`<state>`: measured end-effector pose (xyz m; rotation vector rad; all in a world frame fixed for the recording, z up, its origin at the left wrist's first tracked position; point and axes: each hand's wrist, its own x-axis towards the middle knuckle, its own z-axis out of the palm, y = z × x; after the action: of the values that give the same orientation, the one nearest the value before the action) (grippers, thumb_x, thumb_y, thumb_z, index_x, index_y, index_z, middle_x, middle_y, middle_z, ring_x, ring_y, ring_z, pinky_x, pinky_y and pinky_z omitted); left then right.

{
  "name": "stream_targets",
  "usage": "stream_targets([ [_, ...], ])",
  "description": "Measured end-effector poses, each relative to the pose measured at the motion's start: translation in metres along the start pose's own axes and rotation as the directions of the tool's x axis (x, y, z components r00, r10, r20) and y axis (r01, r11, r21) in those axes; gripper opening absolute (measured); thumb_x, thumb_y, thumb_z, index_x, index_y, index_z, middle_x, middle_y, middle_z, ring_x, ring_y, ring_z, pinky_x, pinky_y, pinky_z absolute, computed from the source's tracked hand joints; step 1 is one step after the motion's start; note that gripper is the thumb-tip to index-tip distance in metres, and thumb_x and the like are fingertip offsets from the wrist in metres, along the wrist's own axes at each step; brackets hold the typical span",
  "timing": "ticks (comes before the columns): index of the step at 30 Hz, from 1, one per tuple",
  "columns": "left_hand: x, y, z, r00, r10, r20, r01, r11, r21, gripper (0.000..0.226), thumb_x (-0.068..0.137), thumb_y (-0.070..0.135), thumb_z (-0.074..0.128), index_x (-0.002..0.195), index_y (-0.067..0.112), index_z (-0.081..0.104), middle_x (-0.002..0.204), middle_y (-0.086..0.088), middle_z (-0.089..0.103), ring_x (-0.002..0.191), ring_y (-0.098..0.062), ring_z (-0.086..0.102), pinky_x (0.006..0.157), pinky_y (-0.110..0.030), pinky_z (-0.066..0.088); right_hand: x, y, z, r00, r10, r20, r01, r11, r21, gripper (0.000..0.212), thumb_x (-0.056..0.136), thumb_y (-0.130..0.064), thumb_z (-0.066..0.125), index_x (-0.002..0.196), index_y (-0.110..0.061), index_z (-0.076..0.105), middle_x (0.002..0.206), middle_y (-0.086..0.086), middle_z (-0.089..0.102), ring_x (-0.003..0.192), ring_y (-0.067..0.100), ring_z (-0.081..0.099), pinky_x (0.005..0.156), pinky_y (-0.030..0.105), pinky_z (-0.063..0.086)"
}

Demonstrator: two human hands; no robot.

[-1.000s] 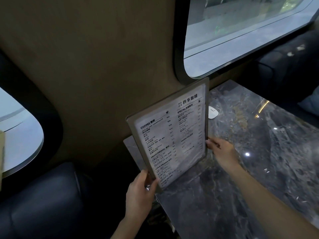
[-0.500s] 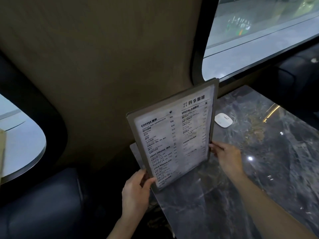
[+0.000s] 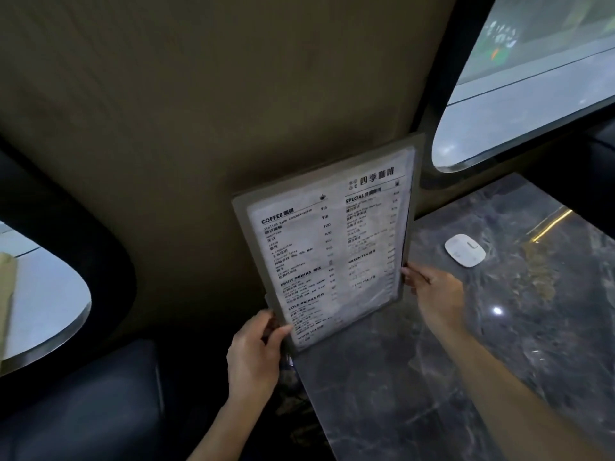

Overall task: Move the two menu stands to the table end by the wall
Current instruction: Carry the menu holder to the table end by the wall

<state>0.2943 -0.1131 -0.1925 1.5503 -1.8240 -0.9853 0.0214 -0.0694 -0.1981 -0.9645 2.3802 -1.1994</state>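
Note:
A grey-framed menu stand (image 3: 327,247) with a printed white menu sheet stands tilted at the wall end of the dark marble table (image 3: 499,354), close to the brown wall. My left hand (image 3: 254,351) grips its lower left corner, thumb across the front. My right hand (image 3: 432,294) holds its right edge near the bottom. A dark edge behind the right side hints at another panel; I cannot tell whether that is the other stand.
A small white oval device (image 3: 465,250) lies on the table to the right of the menu. A dark padded seat (image 3: 83,410) sits lower left. Windows (image 3: 532,78) flank the wall panel; another table top (image 3: 40,294) shows at far left.
The view has shifted left, so the menu and the white device sit further right in frame. Both hands keep the same grip on the menu stand near the wall.

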Motion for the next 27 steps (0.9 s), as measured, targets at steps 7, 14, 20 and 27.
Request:
stream_targets([
  [7, 0.020, -0.005, -0.002, 1.000, -0.003, -0.024, 0.003, 1.000, -0.010, 0.010, 0.081, 0.022, 0.066, 0.084, 0.029, 0.059, 0.083, 0.011, 0.065, 0.078, -0.003, 0.061, 0.062, -0.024, 0.049, 0.013, -0.005, 0.013, 1.000, -0.016, 0.003, 0.016, 1.000, 0.025, 0.017, 0.084, -0.020, 0.062, 0.097, -0.013, 0.071, 0.086, 0.013, 0.075, 0.076, 0.028, 0.068, 0.077, 0.051, 0.054],
  [14, 0.026, -0.007, -0.003, 1.000, -0.015, -0.027, 0.015, 1.000, 0.003, 0.014, 0.081, 0.023, 0.066, 0.078, 0.032, 0.055, 0.083, 0.011, 0.066, 0.077, -0.002, 0.061, 0.067, -0.036, 0.056, 0.017, -0.008, 0.016, 0.999, -0.037, 0.028, 0.037, 0.999, 0.004, 0.018, 0.085, -0.023, 0.060, 0.100, -0.017, 0.070, 0.093, 0.010, 0.074, 0.080, 0.026, 0.068, 0.077, 0.047, 0.053],
  [20, 0.023, -0.004, 0.000, 0.997, 0.022, -0.069, -0.019, 0.999, 0.041, 0.011, 0.082, 0.025, 0.064, 0.084, 0.032, 0.056, 0.083, 0.011, 0.064, 0.076, 0.000, 0.058, 0.060, -0.025, 0.048, 0.016, -0.013, 0.013, 0.997, -0.037, 0.061, 0.039, 0.999, -0.029, 0.022, 0.087, -0.028, 0.057, 0.104, -0.018, 0.068, 0.099, 0.010, 0.073, 0.090, 0.025, 0.066, 0.082, 0.042, 0.052],
  [27, 0.012, 0.001, 0.001, 0.974, -0.121, -0.190, 0.129, 0.991, 0.032, 0.044, 0.076, 0.045, 0.065, 0.108, 0.026, 0.042, 0.078, 0.017, 0.052, 0.069, 0.004, 0.053, 0.051, -0.019, 0.039, -0.008, -0.003, 0.003, 0.988, 0.000, 0.155, 0.016, 0.994, -0.107, 0.034, 0.089, -0.033, 0.052, 0.118, -0.016, 0.053, 0.114, 0.010, 0.063, 0.099, 0.024, 0.058, 0.084, 0.041, 0.049],
])
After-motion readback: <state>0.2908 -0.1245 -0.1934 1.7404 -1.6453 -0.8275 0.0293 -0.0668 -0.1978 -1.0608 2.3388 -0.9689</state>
